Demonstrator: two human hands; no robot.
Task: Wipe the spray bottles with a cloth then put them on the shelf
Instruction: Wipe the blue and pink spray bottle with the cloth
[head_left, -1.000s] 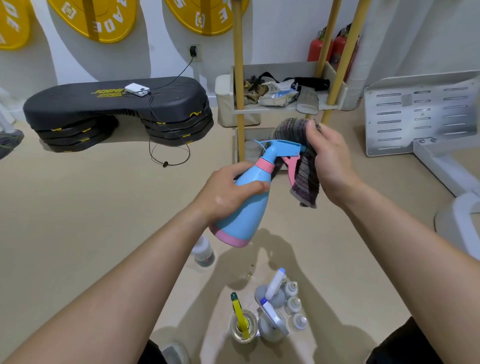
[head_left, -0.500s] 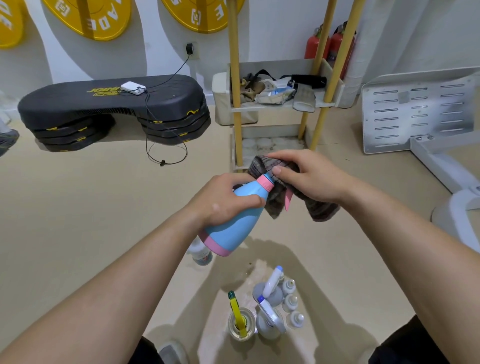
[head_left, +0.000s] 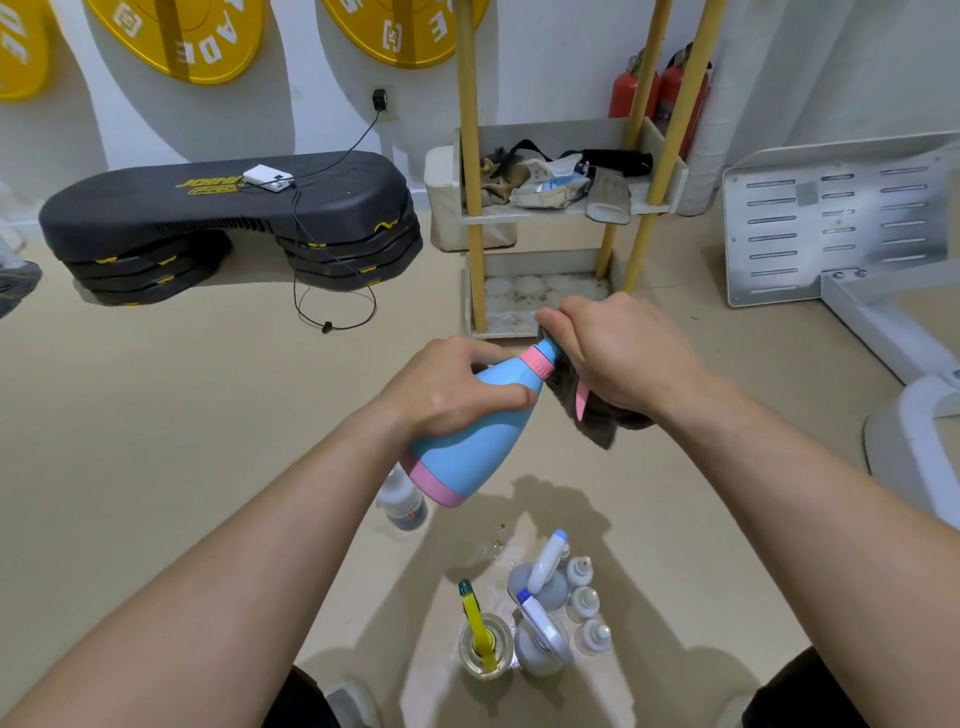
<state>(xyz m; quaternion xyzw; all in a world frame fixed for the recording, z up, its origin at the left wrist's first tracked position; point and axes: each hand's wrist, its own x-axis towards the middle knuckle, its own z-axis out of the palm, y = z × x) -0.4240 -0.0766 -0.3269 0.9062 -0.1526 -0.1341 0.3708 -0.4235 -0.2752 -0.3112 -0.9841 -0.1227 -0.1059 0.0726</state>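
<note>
The blue-and-pink spray bottle (head_left: 467, 447) is held in the air at the centre of the frame, tilted. Its long axis runs from the pink base at lower left up to the pink collar at upper right. The head end aims at the bottom tray of the yellow-posted shelf (head_left: 545, 257), which stands just beyond it, higher in the frame.

The left hand (head_left: 447, 395) grips the upper body of the bottle, fingers curled round it below the collar. The right hand (head_left: 618, 358) is closed round a dark striped cloth (head_left: 597, 426) bunched over the spray head. The head is hidden, and only the pink trigger (head_left: 582, 405) pokes out beneath the palm. The two hands sit close together, one at each side of the collar.

The wiping looks to be at the head, with the body not yet covered by the cloth. From here the cloth would have to travel down the axis, toward the lower left and the left hand's grip, so that hand would need to shift or turn the bottle. The right hand is nearer the shelf, but the left one carries the bottle, so the placing reach probably falls to it, going up-frame along the line the bottle already points.

More spray bottles (head_left: 540, 623) wait on the floor (head_left: 208, 415) at the lower centre of the frame, well apart from the shelf.
</note>
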